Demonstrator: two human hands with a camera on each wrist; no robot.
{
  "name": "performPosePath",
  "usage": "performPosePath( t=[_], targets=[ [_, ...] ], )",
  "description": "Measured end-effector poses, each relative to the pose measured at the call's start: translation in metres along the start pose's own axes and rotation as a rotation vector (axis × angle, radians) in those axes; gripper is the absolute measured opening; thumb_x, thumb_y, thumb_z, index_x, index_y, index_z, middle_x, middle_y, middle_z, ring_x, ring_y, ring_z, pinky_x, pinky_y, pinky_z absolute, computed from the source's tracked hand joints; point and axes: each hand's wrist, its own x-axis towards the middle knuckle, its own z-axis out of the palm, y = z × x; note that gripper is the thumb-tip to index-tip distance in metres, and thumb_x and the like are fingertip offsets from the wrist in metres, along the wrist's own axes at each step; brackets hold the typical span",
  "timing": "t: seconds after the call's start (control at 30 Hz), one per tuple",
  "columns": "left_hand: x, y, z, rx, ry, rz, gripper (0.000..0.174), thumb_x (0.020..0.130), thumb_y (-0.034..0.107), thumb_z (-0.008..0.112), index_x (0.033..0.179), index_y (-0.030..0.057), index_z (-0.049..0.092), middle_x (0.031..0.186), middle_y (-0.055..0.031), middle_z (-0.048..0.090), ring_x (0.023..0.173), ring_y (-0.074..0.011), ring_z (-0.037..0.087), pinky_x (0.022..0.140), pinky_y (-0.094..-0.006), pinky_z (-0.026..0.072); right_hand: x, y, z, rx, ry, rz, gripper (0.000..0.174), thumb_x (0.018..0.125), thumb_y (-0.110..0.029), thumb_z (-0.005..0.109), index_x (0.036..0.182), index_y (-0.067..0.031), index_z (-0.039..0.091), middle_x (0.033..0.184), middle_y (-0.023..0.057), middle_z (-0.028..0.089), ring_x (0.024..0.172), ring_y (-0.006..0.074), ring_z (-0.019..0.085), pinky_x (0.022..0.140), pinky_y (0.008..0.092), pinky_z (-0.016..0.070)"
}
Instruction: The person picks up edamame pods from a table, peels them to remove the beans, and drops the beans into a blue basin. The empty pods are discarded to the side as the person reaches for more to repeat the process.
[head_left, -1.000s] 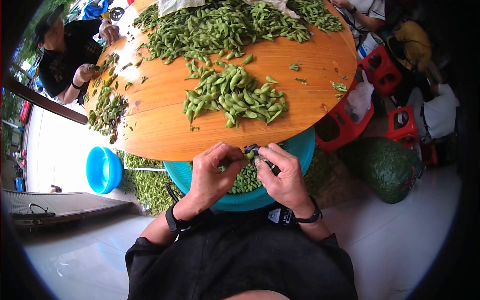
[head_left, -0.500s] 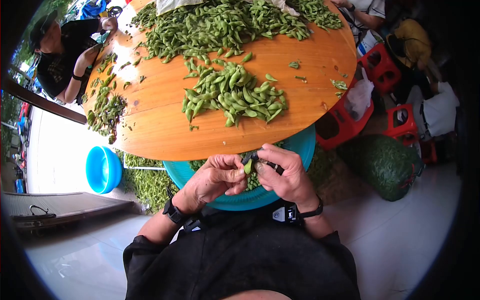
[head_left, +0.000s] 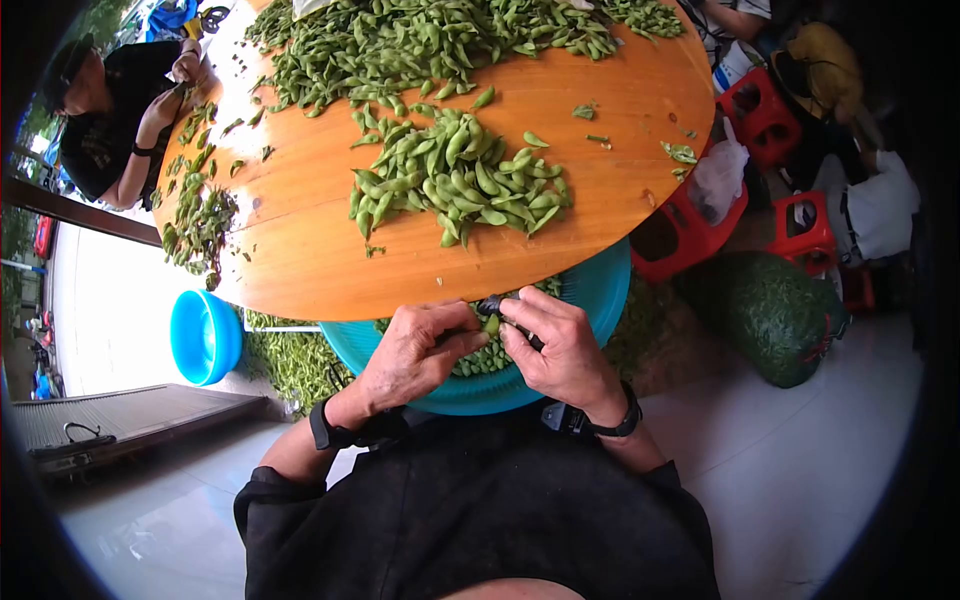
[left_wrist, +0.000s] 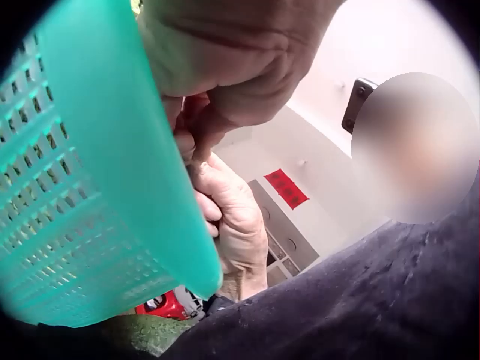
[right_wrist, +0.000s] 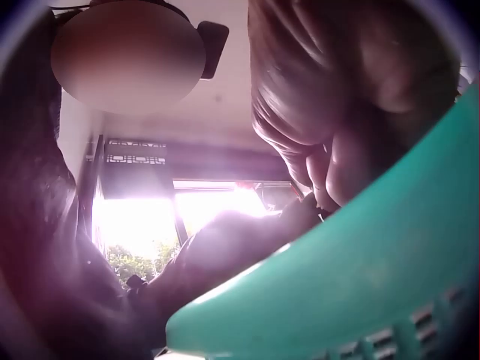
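Over the teal plastic basket [head_left: 606, 312], both hands meet in front of the body. My left hand [head_left: 418, 348] pinches a green soybean pod [head_left: 491, 325] between thumb and fingers. My right hand [head_left: 556, 345] grips a small black tool [head_left: 489, 305] whose end is at the pod; its exact kind is hidden by the fingers. Shelled green beans [head_left: 483, 361] lie in the basket beneath. In the left wrist view, the basket's slotted wall [left_wrist: 142, 172] partly covers the fingers. The right wrist view shows the palm side of the right hand [right_wrist: 337, 82] above the rim.
A wooden table [head_left: 320, 240] carries a pod pile [head_left: 460, 180] and a larger heap [head_left: 420, 50] behind. A blue basin [head_left: 205, 338] stands left. Red stools [head_left: 690, 235] and a full green mesh sack [head_left: 765, 315] stand right. Another person [head_left: 110, 120] sits at the left.
The hands came together on the pod, which showed more fully half a second ago, and now the fingers cover most of it. The head view has shifted slightly.
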Motion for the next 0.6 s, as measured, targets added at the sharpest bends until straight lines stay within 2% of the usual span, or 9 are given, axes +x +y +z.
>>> performPosePath(
  t=[0.03, 0.1, 0.23, 0.33, 0.4, 0.43, 0.5, 0.6],
  targets=[
    [0.000, -0.001, 0.002, -0.001, 0.001, -0.005, 0.012, 0.088, 0.005, 0.068, 0.082, -0.0024, 0.059, 0.071, -0.0089, 0.057, 0.061, -0.0189, 0.054, 0.056, -0.0353, 0.0421, -0.001, 0.000, 0.001, 0.003, -0.003, 0.002, 0.022, 0.083, 0.005, 0.064, 0.105, 0.0044, 0.063, 0.086, 0.0154, 0.058, 0.071, 0.0320, 0.062, 0.061, 0.0381, 0.0495],
    [0.000, -0.003, 0.006, 0.137, 0.046, 0.163, 0.010, 0.083, -0.001, 0.068, 0.080, -0.0029, 0.059, 0.073, -0.0126, 0.054, 0.062, -0.0271, 0.055, 0.058, -0.0382, 0.0430, -0.003, 0.001, 0.002, -0.039, 0.010, 0.029, 0.022, 0.083, 0.005, 0.064, 0.105, 0.0045, 0.064, 0.087, 0.0158, 0.058, 0.071, 0.0322, 0.062, 0.061, 0.0383, 0.0493],
    [-0.002, -0.003, 0.008, 0.147, 0.054, 0.160, 0.006, 0.082, -0.003, 0.065, 0.080, -0.0023, 0.059, 0.073, -0.0135, 0.053, 0.062, -0.0302, 0.056, 0.057, -0.0387, 0.0432, -0.008, 0.002, 0.003, -0.008, 0.013, 0.027, 0.021, 0.083, 0.005, 0.065, 0.105, 0.0043, 0.064, 0.086, 0.0157, 0.058, 0.071, 0.0320, 0.061, 0.060, 0.0376, 0.0488],
    [-0.003, -0.001, 0.007, 0.176, 0.049, 0.112, 0.005, 0.081, -0.002, 0.065, 0.081, -0.0021, 0.060, 0.072, -0.0123, 0.053, 0.062, -0.0266, 0.056, 0.057, -0.0366, 0.0434, -0.011, 0.002, -0.001, -0.055, 0.133, 0.092, 0.016, 0.085, 0.003, 0.066, 0.100, 0.0047, 0.064, 0.080, 0.0138, 0.057, 0.067, 0.0292, 0.058, 0.059, 0.0360, 0.0457],
    [-0.005, 0.001, 0.006, 0.091, 0.021, 0.032, 0.007, 0.080, -0.001, 0.066, 0.083, -0.0025, 0.061, 0.073, -0.0109, 0.055, 0.062, -0.0209, 0.055, 0.056, -0.0338, 0.0435, -0.013, 0.001, -0.004, -0.037, 0.113, 0.110, 0.016, 0.085, 0.003, 0.066, 0.100, 0.0047, 0.064, 0.079, 0.0138, 0.057, 0.066, 0.0290, 0.058, 0.059, 0.0358, 0.0458],
    [-0.006, 0.000, 0.006, 0.095, 0.021, 0.033, 0.007, 0.080, -0.001, 0.066, 0.083, -0.0025, 0.061, 0.073, -0.0109, 0.055, 0.062, -0.0209, 0.055, 0.056, -0.0338, 0.0435, -0.014, 0.000, -0.005, -0.019, 0.091, 0.127, 0.016, 0.085, 0.003, 0.066, 0.100, 0.0047, 0.064, 0.079, 0.0138, 0.057, 0.066, 0.0289, 0.058, 0.059, 0.0357, 0.0459],
    [-0.009, -0.003, 0.007, -0.003, 0.029, -0.068, 0.008, 0.084, 0.001, 0.068, 0.086, -0.0029, 0.062, 0.075, -0.0086, 0.057, 0.064, -0.0135, 0.053, 0.058, -0.0305, 0.0440, -0.015, 0.000, -0.003, 0.013, 0.082, 0.120, 0.016, 0.085, 0.002, 0.066, 0.100, 0.0046, 0.064, 0.079, 0.0140, 0.058, 0.066, 0.0288, 0.058, 0.059, 0.0355, 0.0461],
    [-0.018, 0.002, -0.001, -0.009, 0.133, -0.038, 0.008, 0.089, 0.002, 0.068, 0.089, -0.0036, 0.061, 0.076, -0.0071, 0.058, 0.066, -0.0102, 0.051, 0.059, -0.0289, 0.0443, -0.015, 0.003, -0.001, 0.036, 0.058, 0.120, 0.016, 0.085, 0.002, 0.067, 0.101, 0.0047, 0.065, 0.079, 0.0143, 0.059, 0.066, 0.0287, 0.059, 0.060, 0.0350, 0.0464]
  ],
)
